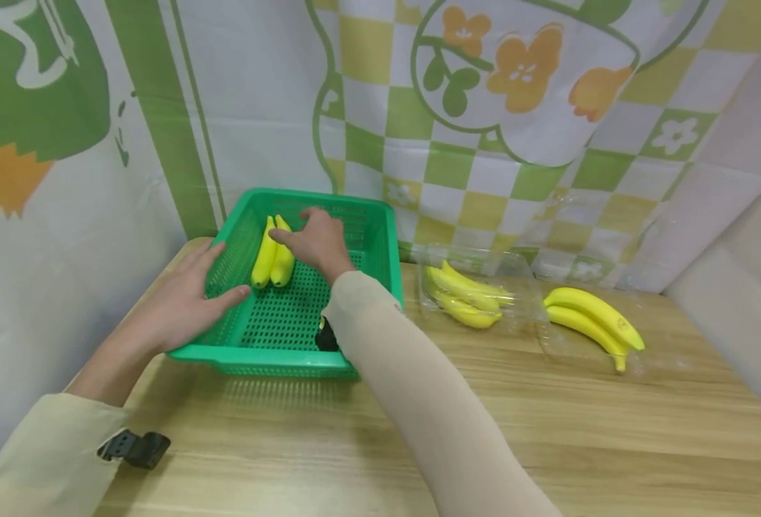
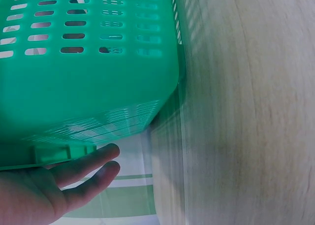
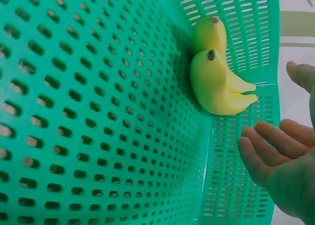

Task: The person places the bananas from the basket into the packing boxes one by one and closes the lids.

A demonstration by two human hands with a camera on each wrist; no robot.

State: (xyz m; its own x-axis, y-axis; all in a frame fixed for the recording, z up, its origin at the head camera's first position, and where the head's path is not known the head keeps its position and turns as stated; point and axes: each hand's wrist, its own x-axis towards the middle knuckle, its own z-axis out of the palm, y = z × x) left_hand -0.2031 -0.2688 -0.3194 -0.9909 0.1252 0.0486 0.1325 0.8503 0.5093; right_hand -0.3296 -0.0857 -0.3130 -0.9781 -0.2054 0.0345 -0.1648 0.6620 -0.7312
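Observation:
Two yellow bananas (image 1: 265,257) lie side by side against the left part of a green perforated plastic basket (image 1: 277,355). My right hand (image 1: 319,240) is inside the basket just right of them. In the right wrist view, the fingers of that hand (image 3: 288,171) are spread, with a gap between them and the bananas (image 3: 211,82). At the basket's left rim rests my left hand (image 1: 183,301), thumb over the edge and fingers extended along the outside. The left wrist view shows two fingers (image 2: 93,171) reaching out straight below the basket wall (image 2: 88,82).
Right of the basket, a clear plastic box (image 1: 477,283) contains several bananas (image 1: 467,298). Two more bananas (image 1: 590,323) lie farther right on clear plastic. Everything stands on a wooden table (image 1: 484,416), with a patterned curtain (image 1: 380,136) behind.

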